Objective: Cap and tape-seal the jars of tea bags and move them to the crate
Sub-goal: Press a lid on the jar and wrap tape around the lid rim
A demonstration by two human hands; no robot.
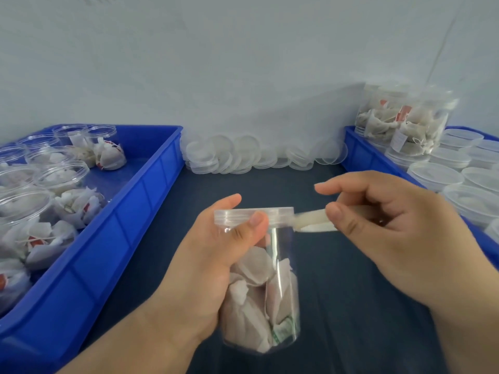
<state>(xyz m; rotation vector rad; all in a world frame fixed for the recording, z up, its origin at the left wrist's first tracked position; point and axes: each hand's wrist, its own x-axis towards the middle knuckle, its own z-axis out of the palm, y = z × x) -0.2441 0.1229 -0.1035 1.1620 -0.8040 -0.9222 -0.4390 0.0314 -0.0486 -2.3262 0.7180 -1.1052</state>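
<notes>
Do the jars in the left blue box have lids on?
No, the jars in the left crate stand open, with bare rims and no lids.

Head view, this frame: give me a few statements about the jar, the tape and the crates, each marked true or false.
1. The left hand grips the jar. True.
2. The jar is open on top. False: a clear cap sits on it.
3. The right hand pinches the tape, which runs to the cap. True.
4. The jars in the left crate are all closed. False: they stand open, with tea bags inside.
5. Loose lids lie piled by the wall. True.
</notes>
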